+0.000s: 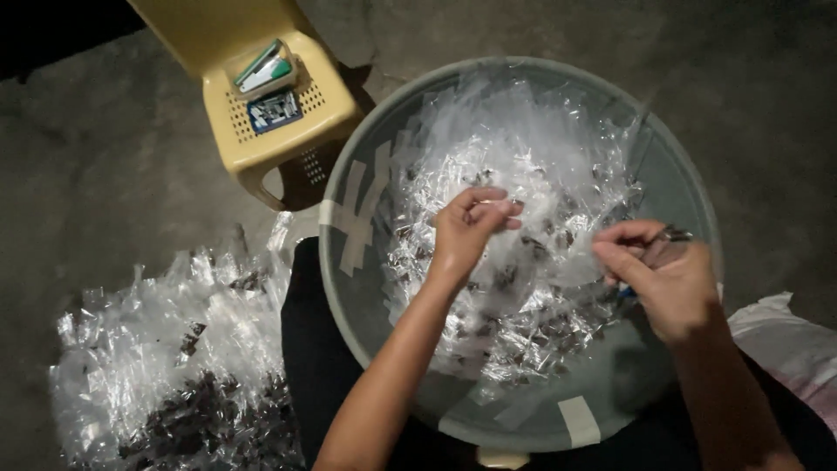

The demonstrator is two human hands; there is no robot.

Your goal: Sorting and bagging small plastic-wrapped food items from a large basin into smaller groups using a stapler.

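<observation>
The left hand [466, 228] pinches a thin, limp, slippery-looking packet [499, 208] by its edge over the basin [349, 288], while the right hand [663, 279] is closed around a small tool [667, 237].

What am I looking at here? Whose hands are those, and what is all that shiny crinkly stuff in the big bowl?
The camera sits on a person's head and looks down, so these are that person's own hands. A big grey round basin, patched with tape, rests on their lap. It is full of small clear plastic packets with something dark inside. The left hand pinches one packet. The right hand grips a small tool I cannot make out. More packets lie in a pile on the floor, beside a yellow plastic chair.
</observation>
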